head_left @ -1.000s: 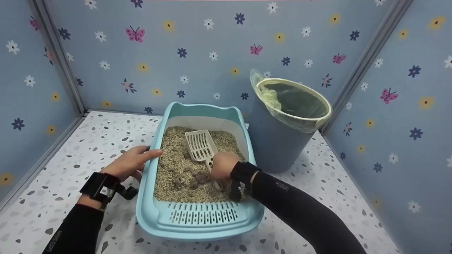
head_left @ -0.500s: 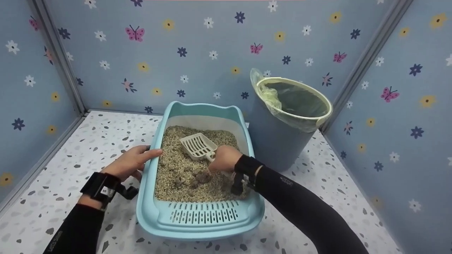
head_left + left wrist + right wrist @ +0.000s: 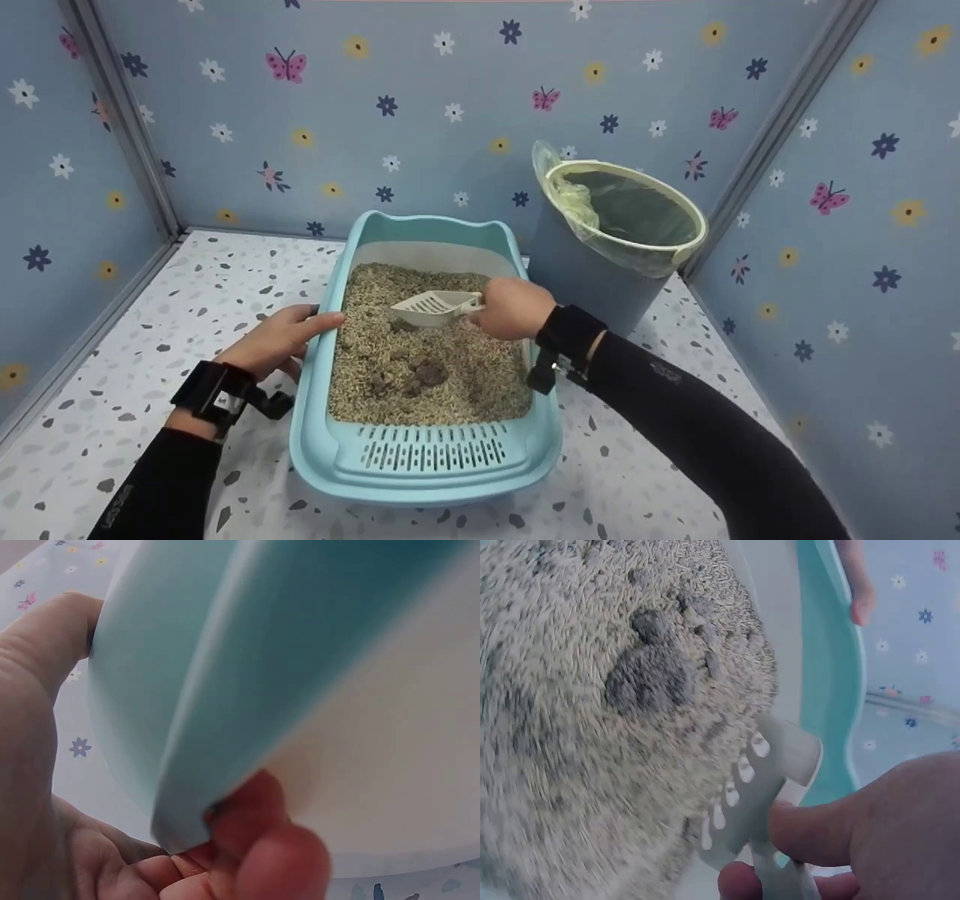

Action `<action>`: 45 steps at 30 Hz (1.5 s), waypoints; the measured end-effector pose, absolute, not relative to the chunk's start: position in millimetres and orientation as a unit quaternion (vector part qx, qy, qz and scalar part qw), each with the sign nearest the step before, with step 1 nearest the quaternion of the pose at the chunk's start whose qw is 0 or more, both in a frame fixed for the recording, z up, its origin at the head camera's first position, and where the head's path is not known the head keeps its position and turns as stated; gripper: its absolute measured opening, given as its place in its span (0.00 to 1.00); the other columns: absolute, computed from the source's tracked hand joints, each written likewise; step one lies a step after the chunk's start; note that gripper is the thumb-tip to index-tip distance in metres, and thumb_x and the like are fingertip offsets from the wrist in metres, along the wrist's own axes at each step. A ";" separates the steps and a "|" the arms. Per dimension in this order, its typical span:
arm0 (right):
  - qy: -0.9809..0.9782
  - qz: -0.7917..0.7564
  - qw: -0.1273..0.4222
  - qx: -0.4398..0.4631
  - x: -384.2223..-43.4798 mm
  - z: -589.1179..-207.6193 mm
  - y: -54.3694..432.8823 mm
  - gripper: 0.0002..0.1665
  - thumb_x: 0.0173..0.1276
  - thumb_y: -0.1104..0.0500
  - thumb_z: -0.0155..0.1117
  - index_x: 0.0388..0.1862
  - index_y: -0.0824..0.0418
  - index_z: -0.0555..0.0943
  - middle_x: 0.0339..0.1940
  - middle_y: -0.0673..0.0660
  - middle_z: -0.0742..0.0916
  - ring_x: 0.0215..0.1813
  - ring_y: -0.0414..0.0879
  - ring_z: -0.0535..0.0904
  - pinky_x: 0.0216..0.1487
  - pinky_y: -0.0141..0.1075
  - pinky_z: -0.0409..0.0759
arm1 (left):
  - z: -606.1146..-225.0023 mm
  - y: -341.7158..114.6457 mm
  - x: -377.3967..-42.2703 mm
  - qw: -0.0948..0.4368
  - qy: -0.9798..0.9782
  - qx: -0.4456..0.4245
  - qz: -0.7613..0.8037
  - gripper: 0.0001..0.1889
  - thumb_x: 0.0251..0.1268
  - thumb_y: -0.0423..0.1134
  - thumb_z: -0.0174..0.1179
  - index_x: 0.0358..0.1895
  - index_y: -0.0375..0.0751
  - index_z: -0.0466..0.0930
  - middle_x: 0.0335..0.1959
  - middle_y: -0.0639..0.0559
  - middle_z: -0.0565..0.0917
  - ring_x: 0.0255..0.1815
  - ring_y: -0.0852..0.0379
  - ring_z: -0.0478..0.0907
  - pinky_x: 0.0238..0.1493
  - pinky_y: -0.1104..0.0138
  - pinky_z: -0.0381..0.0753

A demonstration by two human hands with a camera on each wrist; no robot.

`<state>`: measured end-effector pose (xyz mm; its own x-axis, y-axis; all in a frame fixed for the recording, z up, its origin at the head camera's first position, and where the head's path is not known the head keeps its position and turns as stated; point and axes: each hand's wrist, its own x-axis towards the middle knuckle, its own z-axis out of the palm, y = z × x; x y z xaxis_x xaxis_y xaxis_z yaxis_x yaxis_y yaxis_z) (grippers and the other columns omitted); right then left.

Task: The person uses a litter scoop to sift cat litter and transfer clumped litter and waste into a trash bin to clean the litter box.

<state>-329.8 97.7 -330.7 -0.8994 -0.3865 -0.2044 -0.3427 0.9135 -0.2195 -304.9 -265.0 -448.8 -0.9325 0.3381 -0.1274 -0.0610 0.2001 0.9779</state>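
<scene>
In the head view, the right hand [image 3: 514, 309] had moved nearer the one bin [image 3: 600, 281] since the earlier frame, its one scoop [image 3: 429, 310] turned side-on over the litter [image 3: 465, 375]; the left hand [image 3: 276, 341], as before, gripped the one tray [image 3: 427, 484]. Left wrist: fingers pinched the tray. Right wrist: thumb and fingers gripped the scoop.

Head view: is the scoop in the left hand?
No: the right hand grips the scoop, while the left hand holds the side of the litter tray.
</scene>
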 end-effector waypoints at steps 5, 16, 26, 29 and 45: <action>0.970 0.004 0.109 -0.219 -312.0 -292.0 117.5 0.18 0.73 0.49 0.72 0.23 0.49 0.79 0.23 0.47 0.79 0.29 0.48 0.76 0.29 0.43 0.76 | -448.8 -263.6 -306.3 0.160 0.761 0.089 0.623 0.41 0.89 0.57 0.57 0.82 0.24 0.60 0.46 0.33 0.85 0.35 0.42 0.92 0.30 0.46 0.96; 0.944 0.152 0.145 -0.254 -282.2 -273.4 119.8 0.19 0.61 0.53 0.70 0.20 0.48 0.68 0.22 0.48 0.73 0.27 0.48 0.71 0.24 0.46 0.76 | -451.1 -263.6 -307.1 0.156 0.764 0.090 0.620 0.40 0.87 0.59 0.59 0.80 0.25 0.63 0.47 0.33 0.85 0.34 0.44 0.92 0.32 0.44 0.95; 0.946 0.135 0.130 -0.263 -272.7 -317.0 101.7 0.18 0.66 0.61 0.64 0.21 0.49 0.68 0.21 0.47 0.70 0.24 0.46 0.66 0.22 0.46 0.73 | -451.9 -262.7 -304.6 0.157 0.765 0.079 0.620 0.43 0.87 0.58 0.59 0.82 0.23 0.58 0.46 0.35 0.85 0.34 0.45 0.92 0.30 0.47 0.96; 0.951 0.122 0.125 -0.256 -270.3 -327.2 98.1 0.17 0.63 0.62 0.64 0.21 0.49 0.68 0.22 0.48 0.72 0.23 0.46 0.69 0.22 0.47 0.76 | -450.5 -263.2 -304.9 0.155 0.763 0.083 0.622 0.43 0.87 0.58 0.59 0.82 0.24 0.59 0.47 0.33 0.86 0.35 0.44 0.92 0.31 0.47 0.96; 0.960 -0.013 0.172 -0.219 -270.7 -374.4 74.6 0.18 0.69 0.63 0.68 0.22 0.49 0.73 0.19 0.46 0.74 0.21 0.44 0.70 0.21 0.38 0.73 | -448.7 -263.9 -306.1 0.155 0.761 0.089 0.623 0.39 0.88 0.58 0.59 0.78 0.23 0.64 0.45 0.35 0.85 0.33 0.47 0.90 0.33 0.45 0.96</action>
<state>-270.7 74.6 -374.4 -0.8451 -0.4251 -0.3242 -0.4163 0.9037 -0.0998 -306.1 -263.9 -448.7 -0.9360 0.3289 -0.1257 -0.0583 0.2073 0.9765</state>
